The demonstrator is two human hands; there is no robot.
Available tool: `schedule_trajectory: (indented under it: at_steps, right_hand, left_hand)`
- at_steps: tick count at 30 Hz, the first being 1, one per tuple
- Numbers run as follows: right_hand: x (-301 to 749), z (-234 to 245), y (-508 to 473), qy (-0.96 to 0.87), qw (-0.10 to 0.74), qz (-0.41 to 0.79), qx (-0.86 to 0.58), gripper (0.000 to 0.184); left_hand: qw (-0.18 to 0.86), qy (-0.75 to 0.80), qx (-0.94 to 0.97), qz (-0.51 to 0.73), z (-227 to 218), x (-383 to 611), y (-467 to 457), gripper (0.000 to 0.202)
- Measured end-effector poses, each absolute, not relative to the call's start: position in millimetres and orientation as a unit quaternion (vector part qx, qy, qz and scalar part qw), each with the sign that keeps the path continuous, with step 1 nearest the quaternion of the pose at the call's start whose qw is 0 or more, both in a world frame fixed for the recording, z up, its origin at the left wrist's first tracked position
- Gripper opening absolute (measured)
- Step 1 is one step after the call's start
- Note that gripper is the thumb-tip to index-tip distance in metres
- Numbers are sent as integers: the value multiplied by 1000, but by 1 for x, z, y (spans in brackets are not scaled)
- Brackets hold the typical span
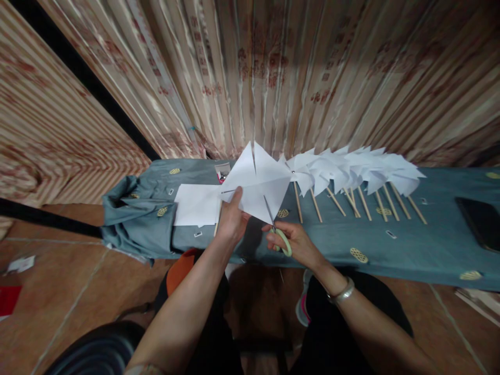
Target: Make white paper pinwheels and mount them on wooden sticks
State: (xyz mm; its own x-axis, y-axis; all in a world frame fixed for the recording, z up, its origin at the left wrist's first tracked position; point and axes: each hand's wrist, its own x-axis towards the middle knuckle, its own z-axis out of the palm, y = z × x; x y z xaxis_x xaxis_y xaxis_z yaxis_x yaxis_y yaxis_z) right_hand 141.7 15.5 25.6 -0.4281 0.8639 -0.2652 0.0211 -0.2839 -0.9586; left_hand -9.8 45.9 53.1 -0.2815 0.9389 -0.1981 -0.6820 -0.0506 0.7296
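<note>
My left hand (231, 219) is closed on the lower left edge of a white square of paper (258, 179), held up on its corner above the table, with cuts running in from its corners. My right hand (295, 242) grips green-handled scissors (278, 235); their blades point up into the paper's lower right side. A silver bangle sits on my right wrist.
A row of several white paper pinwheels on wooden sticks (353, 174) lies along the blue-grey cloth-covered table (429, 234). A flat white sheet (197, 204) lies at the left beside a stick. A dark phone-like object (482, 221) rests at far right. Striped curtains hang behind.
</note>
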Motion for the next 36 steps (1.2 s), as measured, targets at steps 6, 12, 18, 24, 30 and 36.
schedule_trajectory:
  at_steps: [6,12,18,24,30,36]
  right_hand:
    - [143,27,17,-519,318,658,-442,46]
    - [144,26,17,-518,326,658,-438,47]
    - [143,23,17,-518,330,652,-444,47]
    - [142,25,17,-510,339,656,-441,48]
    - [143,27,17,-520,336,652,-437,47]
    - [145,27,17,-536,321,649,-435,47]
  left_hand:
    - [584,400,164,687,51,-6,42,22]
    - [585,415,164,677,53,-6,41,18]
    - [582,420,153,680,56,-5,41,16]
    - [591,414,162,673,54,-6,41,18]
    - [597,411,163,669,50,-5,41,15]
    - [601,408,157,669,53,-6,41,19]
